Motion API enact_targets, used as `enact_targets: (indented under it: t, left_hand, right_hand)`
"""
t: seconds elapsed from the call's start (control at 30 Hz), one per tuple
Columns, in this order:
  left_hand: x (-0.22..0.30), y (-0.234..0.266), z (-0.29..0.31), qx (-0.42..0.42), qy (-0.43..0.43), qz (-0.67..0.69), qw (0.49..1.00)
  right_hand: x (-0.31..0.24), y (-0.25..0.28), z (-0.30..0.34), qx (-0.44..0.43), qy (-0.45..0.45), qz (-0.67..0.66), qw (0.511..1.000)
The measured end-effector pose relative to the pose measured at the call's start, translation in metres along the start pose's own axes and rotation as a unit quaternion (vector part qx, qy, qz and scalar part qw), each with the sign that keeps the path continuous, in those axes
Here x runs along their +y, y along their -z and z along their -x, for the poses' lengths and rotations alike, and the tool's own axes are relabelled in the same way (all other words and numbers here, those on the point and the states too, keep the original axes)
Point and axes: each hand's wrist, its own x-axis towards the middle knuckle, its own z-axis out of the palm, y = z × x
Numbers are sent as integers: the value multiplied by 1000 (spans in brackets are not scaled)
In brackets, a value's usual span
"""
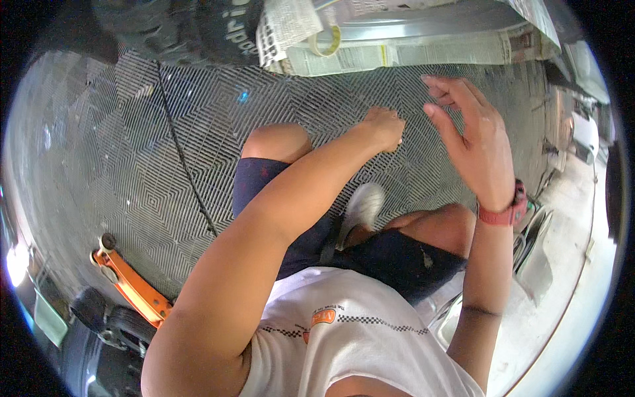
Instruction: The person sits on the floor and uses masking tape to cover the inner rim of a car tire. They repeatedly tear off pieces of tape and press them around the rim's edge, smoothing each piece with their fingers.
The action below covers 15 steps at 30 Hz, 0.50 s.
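Note:
My left hand is closed in a fist above the floor, in front of my knees. If anything is inside it, the fingers hide it. My right hand is raised to the right of it, thumb apart from the curled fingers, with nothing visible between them. A red watch circles that wrist. Beyond both hands stands a silver car body panel, its lower edge covered with newspaper. A yellowish ring, like a roll of tape, hangs against the paper at the panel's left. Neither hand touches the panel.
A black tyre is at the upper left. Grey ridged mats cover the floor, crossed by a thin black cable. An orange floor jack lies at the lower left, near wheels. Pale concrete lies to the right.

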Motion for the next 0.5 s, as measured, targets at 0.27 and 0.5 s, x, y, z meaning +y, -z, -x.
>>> enact_targets:
  t: [0.27, 0.5]
  left_hand:
    - [22, -10, -34, -43, -19, -17, 999]
    - [-12, 15, -24, 1, 71, -41, 997]
  right_hand:
    - [-20, 10, 42, 3, -30, -58, 998]
    - [55, -26, 44, -11, -66, -129, 989]
